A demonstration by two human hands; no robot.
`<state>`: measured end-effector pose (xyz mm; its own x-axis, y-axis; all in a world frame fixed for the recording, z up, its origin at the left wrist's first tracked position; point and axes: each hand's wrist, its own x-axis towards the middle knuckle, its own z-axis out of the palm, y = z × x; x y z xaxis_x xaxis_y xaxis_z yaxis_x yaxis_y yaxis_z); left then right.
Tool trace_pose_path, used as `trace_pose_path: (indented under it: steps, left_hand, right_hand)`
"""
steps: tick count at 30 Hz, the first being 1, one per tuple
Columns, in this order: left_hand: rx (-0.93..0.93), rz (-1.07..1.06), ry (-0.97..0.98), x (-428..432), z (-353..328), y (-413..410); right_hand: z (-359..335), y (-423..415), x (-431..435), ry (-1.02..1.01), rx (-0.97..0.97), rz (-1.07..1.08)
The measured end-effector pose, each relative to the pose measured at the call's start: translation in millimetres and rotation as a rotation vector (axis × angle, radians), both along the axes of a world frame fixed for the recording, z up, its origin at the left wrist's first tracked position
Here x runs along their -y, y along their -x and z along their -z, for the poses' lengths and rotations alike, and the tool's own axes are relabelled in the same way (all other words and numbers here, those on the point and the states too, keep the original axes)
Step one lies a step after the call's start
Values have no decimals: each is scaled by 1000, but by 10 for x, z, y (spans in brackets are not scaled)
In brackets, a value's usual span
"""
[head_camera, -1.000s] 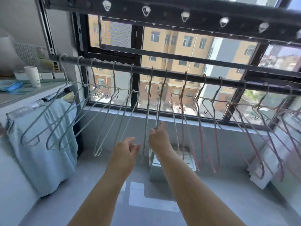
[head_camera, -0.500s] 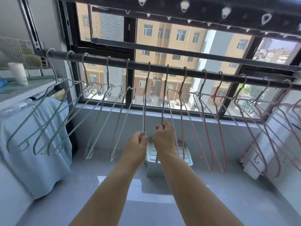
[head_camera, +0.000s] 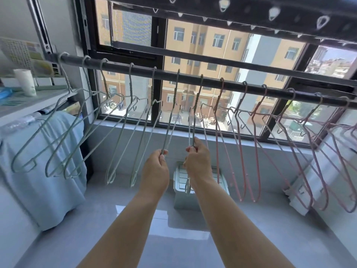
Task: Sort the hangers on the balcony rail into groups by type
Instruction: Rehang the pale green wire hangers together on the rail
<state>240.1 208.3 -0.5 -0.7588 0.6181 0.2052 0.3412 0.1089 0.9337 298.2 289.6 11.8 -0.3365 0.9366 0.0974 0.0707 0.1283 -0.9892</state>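
Note:
A dark rail [head_camera: 212,79] crosses the window with wire hangers hooked on it. Several pale green hangers [head_camera: 58,132] hang on its left half, several pink hangers [head_camera: 249,151] on its right half. My left hand [head_camera: 156,169] pinches the lower wires of one green hanger [head_camera: 172,120] near the middle. My right hand [head_camera: 197,161] grips the neighbouring green hanger [head_camera: 193,120], the last green one before the pink group. Both held hangers stay hooked on the rail.
A light blue cloth [head_camera: 44,161] drapes over a unit at the left, under a shelf [head_camera: 29,101] with a white tube [head_camera: 26,82]. A grey basket [head_camera: 185,188] sits on the floor below my hands. A second perforated rack bar [head_camera: 251,14] runs overhead.
My left hand rose from open and empty to pinch a green hanger. My right hand kept its hold on the neighbouring green hanger. The camera tilted upward.

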Motion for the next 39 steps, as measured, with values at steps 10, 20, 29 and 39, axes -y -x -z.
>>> trace_pose_path:
  steps: [10,20,29,39]
  left_hand:
    - [16,10,10,107,13,-7]
    - [32,31,16,187,64,45]
    - [-87,49,144,298,86,-37]
    - [-103,89,-3,533,242,-166]
  right_hand:
    - [39,6,-4,13,-34,-7]
    - [-70,-96,166,44,55,-58]
    - [-115,-308,544,-102,207,-116]
    - [184,-636,966,-343,455,-44]
